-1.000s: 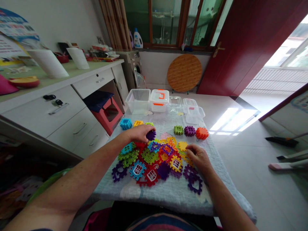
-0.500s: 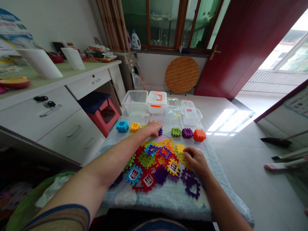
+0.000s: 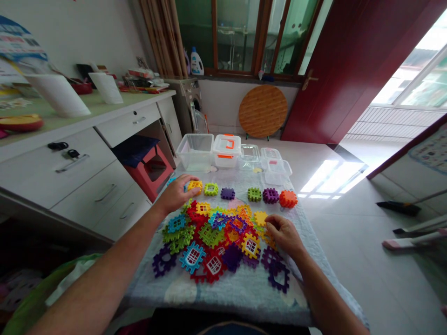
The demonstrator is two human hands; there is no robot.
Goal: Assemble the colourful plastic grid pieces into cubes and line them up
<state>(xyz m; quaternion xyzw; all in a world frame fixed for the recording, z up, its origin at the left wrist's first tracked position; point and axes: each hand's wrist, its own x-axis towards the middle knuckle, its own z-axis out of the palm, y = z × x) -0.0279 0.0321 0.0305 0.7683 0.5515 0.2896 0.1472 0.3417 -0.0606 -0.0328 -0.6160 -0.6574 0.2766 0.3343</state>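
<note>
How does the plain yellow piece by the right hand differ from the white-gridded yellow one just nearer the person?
The plain piece shows a solid face; the gridded piece has a white lattice. The plain piece lies beside the right hand; the gridded piece lies nearer the person. Both are yellow with toothed edges.

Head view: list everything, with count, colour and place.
Cloth: one, pale blue, front centre
Toothed pieces: many, mixed colours, piled on the cloth
Stacks: seven, various colours, row behind the pile
Open box: one, clear, cloth's far left
Lidded box: one, clear, beside it
Smaller containers: several, clear, cloth's far right
Desk: one, white, left
Rolls: two, white, on the desk
Stool: one, pinkish-red, left
Round board: one, brown, back
Door: one, red, back right
Left hand: one, at the yellow stack
Right hand: one, by a yellow piece
</note>
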